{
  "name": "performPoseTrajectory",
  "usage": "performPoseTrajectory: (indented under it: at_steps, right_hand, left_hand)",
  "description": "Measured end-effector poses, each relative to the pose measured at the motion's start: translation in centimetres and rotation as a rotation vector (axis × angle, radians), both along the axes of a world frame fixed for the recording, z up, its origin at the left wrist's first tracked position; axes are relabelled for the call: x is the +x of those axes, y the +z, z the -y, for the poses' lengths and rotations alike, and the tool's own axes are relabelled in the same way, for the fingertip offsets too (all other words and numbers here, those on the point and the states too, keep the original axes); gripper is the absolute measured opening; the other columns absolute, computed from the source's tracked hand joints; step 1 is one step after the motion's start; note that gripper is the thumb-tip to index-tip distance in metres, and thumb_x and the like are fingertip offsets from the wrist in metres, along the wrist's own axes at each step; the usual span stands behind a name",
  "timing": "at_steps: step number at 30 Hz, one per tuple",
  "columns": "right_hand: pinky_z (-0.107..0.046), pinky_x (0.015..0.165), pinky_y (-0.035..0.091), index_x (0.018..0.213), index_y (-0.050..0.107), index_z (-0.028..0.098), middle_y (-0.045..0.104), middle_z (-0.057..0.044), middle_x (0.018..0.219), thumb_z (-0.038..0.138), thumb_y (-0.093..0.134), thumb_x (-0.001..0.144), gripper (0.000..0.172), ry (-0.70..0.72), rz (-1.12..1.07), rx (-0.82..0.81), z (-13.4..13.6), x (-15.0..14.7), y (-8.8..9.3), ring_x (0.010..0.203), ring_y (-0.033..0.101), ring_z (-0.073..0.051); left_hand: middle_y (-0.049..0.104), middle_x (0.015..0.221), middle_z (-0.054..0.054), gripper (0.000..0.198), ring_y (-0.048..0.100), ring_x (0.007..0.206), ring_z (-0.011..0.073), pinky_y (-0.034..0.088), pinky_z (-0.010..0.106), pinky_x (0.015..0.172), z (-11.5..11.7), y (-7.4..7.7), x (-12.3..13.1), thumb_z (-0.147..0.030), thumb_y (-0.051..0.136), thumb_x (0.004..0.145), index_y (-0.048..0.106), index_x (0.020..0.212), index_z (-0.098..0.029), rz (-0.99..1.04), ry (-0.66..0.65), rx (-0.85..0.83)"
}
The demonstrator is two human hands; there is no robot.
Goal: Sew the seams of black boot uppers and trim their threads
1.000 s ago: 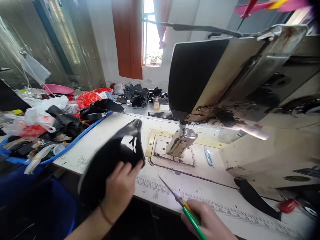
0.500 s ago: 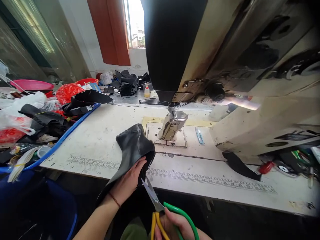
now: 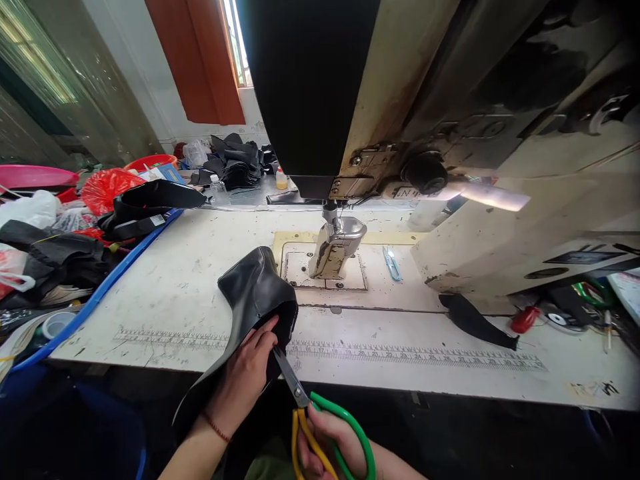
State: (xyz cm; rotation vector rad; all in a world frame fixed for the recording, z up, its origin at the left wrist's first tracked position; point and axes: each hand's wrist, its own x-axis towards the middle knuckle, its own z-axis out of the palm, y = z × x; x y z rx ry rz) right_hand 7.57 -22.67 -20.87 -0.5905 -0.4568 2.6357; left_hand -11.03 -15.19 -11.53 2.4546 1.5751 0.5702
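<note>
A black leather boot upper (image 3: 255,287) rests partly on the table and hangs over its front edge, its opening turned toward the right. My left hand (image 3: 253,360) grips it at that opening, fingers bent over the edge. My right hand (image 3: 333,437) is closed around the green and yellow handles of a pair of scissors (image 3: 296,388). The blades look nearly together, and their tips reach the upper's edge just beside my left fingers, where the leather hides them. Behind the upper stands the post of a sewing machine (image 3: 334,250).
On the table (image 3: 170,280) lie small blue thread snips (image 3: 392,264), a dark curved strip (image 3: 477,321) and a red object (image 3: 525,320). A blue-rimmed tray (image 3: 107,287) at left holds bags and black pieces. The machine's head (image 3: 390,127) overhangs the middle.
The scissor blades have come together, with their tips now at the upper's edge. My view has shifted, so hands and upper appear slightly further left. Both hands keep their hold.
</note>
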Motion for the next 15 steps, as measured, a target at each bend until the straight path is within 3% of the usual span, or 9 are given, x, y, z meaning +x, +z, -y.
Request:
performPoseTrajectory:
  at_steps: [6, 12, 15]
  right_hand:
    - [-0.02, 0.029, 0.013, 0.054, 0.06, 0.01, 0.038, 0.004, 0.032, 0.075, 0.055, 0.077, 0.07, -0.039, 0.011, 0.076, -0.1, -0.3, -0.4, 0.024, 0.029, -0.005]
    - [-0.021, 0.034, 0.019, 0.057, 0.063, 0.009, 0.041, 0.003, 0.036, 0.083, 0.053, 0.07, 0.076, -0.015, 0.035, 0.053, -0.1, -0.9, -0.5, 0.031, 0.036, -0.007]
    - [-0.021, 0.036, 0.019, 0.055, 0.063, 0.009, 0.042, 0.002, 0.036, 0.083, 0.047, 0.075, 0.078, -0.008, 0.116, 0.138, -0.1, -0.5, -0.6, 0.032, 0.036, -0.006]
  left_hand:
    - [0.053, 0.135, 0.014, 0.025, 0.065, 0.107, 0.0239, 0.058, 0.037, 0.082, 1.0, -1.4, 0.3, -0.004, 0.036, 0.091, 0.055, 0.093, -0.02, 0.066, 0.138, 0.062]
    - [0.049, 0.13, 0.013, 0.025, 0.063, 0.101, 0.0216, 0.057, 0.038, 0.085, 1.6, -2.1, 0.6, -0.007, 0.036, 0.094, 0.057, 0.095, -0.02, 0.163, 0.188, 0.096]
    - [0.052, 0.121, 0.012, 0.021, 0.061, 0.107, 0.0243, 0.057, 0.04, 0.086, 1.7, -2.1, 0.7, -0.012, 0.038, 0.097, 0.057, 0.095, -0.02, 0.203, 0.21, 0.129]
